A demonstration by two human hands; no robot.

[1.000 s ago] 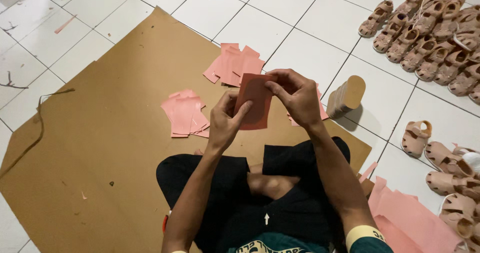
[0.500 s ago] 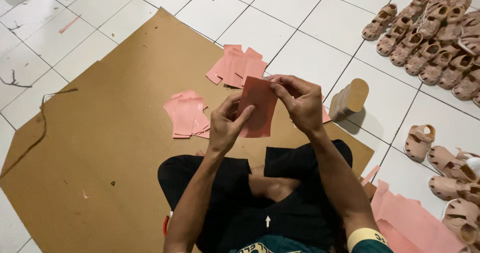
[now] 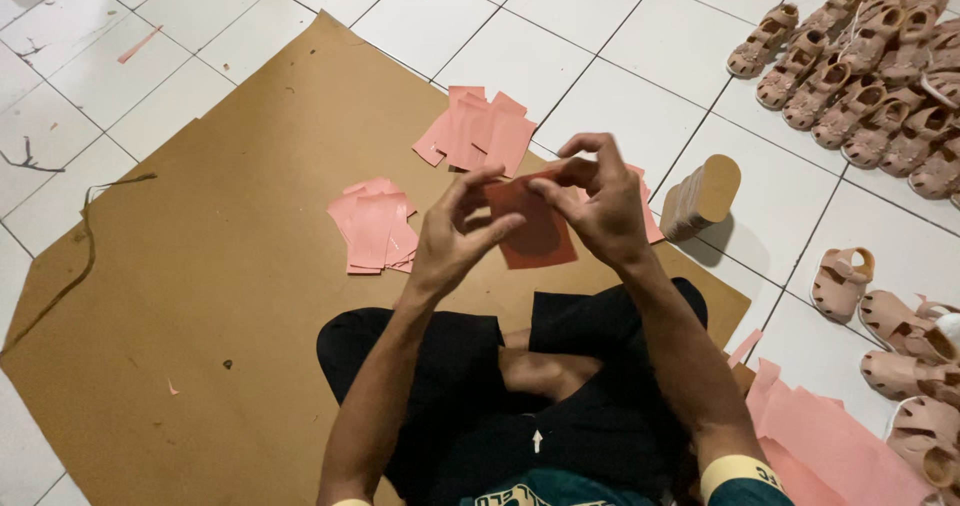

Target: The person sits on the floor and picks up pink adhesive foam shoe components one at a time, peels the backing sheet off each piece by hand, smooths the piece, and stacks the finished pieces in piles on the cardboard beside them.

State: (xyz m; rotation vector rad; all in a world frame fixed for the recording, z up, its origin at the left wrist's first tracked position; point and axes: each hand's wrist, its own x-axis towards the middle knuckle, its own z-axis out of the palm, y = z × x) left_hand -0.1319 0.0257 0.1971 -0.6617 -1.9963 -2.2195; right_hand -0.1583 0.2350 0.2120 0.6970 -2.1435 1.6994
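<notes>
Left hand (image 3: 455, 231) and right hand (image 3: 600, 201) both pinching 1 reddish sheet (image 3: 535, 231), held above cardboard (image 3: 200, 296) on floor. 2 pink stacks (image 3: 375, 226) (image 3: 475, 131) beyond hands. Tan roll (image 3: 705, 196) right. Sandals (image 3: 860, 56) far right.

Both hands have shifted: the left hand (image 3: 455, 234) now spreads its fingers over the reddish sheet (image 3: 532, 228), and the right hand (image 3: 598, 198) pinches its far edge.

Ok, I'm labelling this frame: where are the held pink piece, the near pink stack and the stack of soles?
held pink piece (image 3: 535, 241): head view, lower middle.
near pink stack (image 3: 372, 224): head view, top sheet.
stack of soles (image 3: 700, 198): head view, side.
</notes>
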